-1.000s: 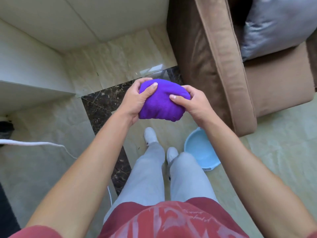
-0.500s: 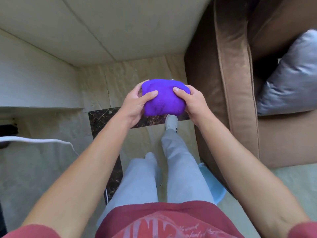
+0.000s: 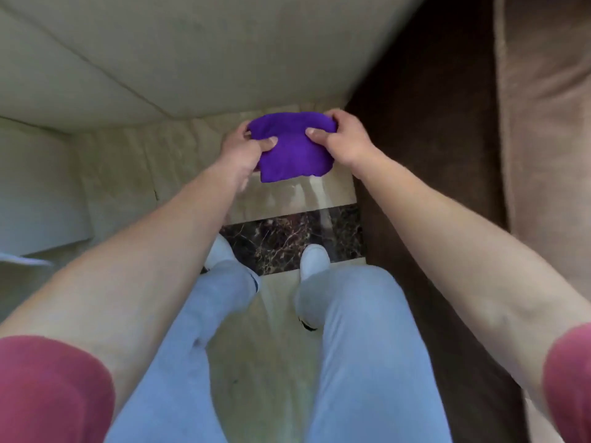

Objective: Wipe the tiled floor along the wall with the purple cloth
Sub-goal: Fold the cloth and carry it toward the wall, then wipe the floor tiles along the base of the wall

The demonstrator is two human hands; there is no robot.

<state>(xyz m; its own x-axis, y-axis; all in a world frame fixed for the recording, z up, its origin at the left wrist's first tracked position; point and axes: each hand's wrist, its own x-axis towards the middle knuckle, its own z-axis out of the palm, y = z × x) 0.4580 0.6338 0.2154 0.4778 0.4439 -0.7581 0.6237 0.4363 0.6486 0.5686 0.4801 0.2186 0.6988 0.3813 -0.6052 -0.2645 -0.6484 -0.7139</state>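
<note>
Purple cloth [image 3: 292, 148] bunched and held in the air out in front of the body, above the tiled floor [image 3: 275, 193] near the foot of the wall [image 3: 179, 52]. Nearest: blue trouser legs and white shoes [image 3: 315, 257] at a dark marbled floor strip [image 3: 287, 238]; farther out, left hand [image 3: 244, 148] and right hand [image 3: 343, 140], each grip closed on one side of the cloth, thumbs on top. Brown sofa [image 3: 447, 155] just beside, on the right.

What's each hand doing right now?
Left hand: closed on the left edge of the cloth, held above the floor.
Right hand: closed on the cloth's right edge.
</note>
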